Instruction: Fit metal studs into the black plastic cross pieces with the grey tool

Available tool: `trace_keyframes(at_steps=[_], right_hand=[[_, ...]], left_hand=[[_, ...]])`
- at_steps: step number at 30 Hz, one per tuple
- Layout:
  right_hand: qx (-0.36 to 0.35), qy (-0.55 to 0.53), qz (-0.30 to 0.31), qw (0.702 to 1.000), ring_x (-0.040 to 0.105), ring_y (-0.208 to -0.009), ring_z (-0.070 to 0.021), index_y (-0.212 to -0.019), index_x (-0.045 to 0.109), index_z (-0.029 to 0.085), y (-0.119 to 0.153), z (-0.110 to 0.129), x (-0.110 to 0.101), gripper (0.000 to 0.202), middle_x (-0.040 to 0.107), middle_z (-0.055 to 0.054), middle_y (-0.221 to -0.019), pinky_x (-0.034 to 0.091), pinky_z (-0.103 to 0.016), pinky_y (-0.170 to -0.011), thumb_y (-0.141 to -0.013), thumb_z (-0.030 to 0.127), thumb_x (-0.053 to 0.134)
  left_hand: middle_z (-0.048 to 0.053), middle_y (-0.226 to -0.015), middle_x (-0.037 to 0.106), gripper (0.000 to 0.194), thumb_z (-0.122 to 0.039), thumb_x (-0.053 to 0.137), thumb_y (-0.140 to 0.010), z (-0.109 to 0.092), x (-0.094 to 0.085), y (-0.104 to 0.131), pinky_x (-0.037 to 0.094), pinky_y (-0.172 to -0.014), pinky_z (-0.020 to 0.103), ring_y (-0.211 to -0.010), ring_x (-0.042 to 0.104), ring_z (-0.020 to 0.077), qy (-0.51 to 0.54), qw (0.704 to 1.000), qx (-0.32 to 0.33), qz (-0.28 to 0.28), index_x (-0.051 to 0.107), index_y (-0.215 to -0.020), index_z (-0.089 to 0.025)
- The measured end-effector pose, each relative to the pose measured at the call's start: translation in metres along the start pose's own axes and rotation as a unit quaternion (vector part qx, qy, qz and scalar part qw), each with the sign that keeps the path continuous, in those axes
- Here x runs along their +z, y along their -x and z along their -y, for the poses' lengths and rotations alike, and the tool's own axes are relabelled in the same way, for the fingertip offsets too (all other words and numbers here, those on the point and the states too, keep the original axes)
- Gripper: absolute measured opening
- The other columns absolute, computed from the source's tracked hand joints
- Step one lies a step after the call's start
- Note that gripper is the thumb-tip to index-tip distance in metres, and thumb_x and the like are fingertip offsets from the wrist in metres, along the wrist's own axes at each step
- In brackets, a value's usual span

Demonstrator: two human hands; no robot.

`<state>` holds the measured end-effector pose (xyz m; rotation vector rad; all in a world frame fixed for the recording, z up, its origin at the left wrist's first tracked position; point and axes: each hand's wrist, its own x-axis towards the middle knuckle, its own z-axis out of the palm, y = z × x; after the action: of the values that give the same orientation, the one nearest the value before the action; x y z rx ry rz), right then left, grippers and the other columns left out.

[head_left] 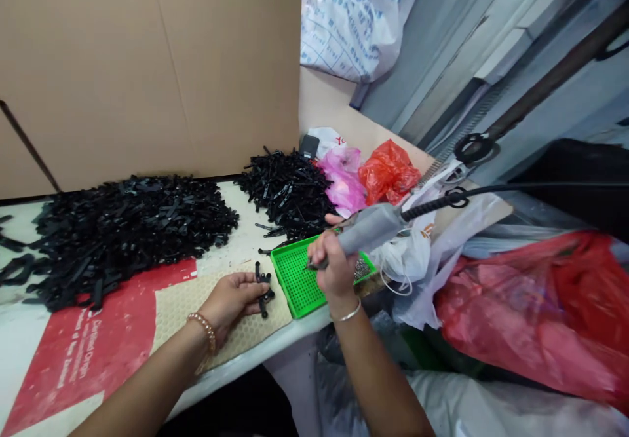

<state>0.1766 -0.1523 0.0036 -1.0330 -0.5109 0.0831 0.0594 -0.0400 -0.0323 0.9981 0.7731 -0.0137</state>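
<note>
Resting on the beige textured mat (181,312), my left hand (234,303) has its fingers closed on small black parts (265,293). My right hand (333,263) is wrapped round a grey powered driver (371,227), whose tip points left and down over the green perforated tray (297,293). Small metal pieces (361,268) lie at the tray's right end. A black cable runs from the driver's back end to the upper right.
Two heaps of black plastic parts, a large one (142,221) at left and a smaller one (287,191) behind the tray, lie against a cardboard wall (147,70). Pink (343,178) and red bags (389,171) sit behind the driver. A large red bag (535,312) is at right.
</note>
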Motion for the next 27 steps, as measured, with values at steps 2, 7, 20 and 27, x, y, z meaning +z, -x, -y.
trace_keyframes(at_steps=[2, 7, 20, 27], right_hand=[[-0.004, 0.011, -0.047, 0.999, 0.036, -0.04, -0.0075, -0.098, 0.055, 0.018, -0.02, -0.001, -0.014, 0.034, 0.04, 0.01, -0.047, 0.035, -0.02, -0.044, -0.073, 0.036, 0.068], [0.041, 0.03, -0.078, 0.996, 0.036, -0.038, -0.0064, -0.095, 0.057, 0.016, -0.036, -0.024, -0.035, 0.036, 0.042, 0.01, -0.046, 0.032, -0.018, -0.041, -0.069, 0.037, 0.07], [0.033, 0.064, -0.056, 0.996, 0.039, -0.04, -0.0065, -0.095, 0.059, 0.016, -0.026, -0.039, -0.048, 0.031, 0.045, 0.009, -0.05, 0.034, -0.018, -0.041, -0.073, 0.037, 0.069], [0.039, 0.058, -0.051, 0.996, 0.039, -0.039, -0.0062, -0.094, 0.058, 0.016, -0.026, -0.038, -0.049, 0.031, 0.044, 0.009, -0.049, 0.035, -0.018, -0.041, -0.073, 0.037, 0.069]], left_hand=[[0.005, -0.066, 0.069, 0.016, -0.007, 0.075, -0.061, -0.002, 0.001, 0.002, 0.054, -0.054, 0.021, -0.059, 0.065, 0.0131, 0.002, 1.0, 0.0, -0.004, 0.065, -0.073, -0.011], [0.007, -0.072, 0.072, 0.017, -0.002, 0.071, -0.061, 0.0, 0.0, 0.002, 0.055, -0.057, 0.019, -0.063, 0.067, 0.0139, 0.007, 1.0, 0.004, 0.005, 0.068, -0.076, -0.01], [0.009, -0.08, 0.074, 0.022, -0.005, 0.07, -0.065, 0.002, -0.006, -0.003, 0.054, -0.056, 0.018, -0.065, 0.067, 0.0135, -0.005, 1.0, -0.017, 0.007, 0.071, -0.086, -0.009], [0.009, -0.08, 0.074, 0.021, -0.005, 0.07, -0.064, 0.001, -0.005, -0.003, 0.055, -0.061, 0.021, -0.069, 0.068, 0.0154, 0.0, 1.0, -0.02, 0.015, 0.071, -0.085, -0.01]])
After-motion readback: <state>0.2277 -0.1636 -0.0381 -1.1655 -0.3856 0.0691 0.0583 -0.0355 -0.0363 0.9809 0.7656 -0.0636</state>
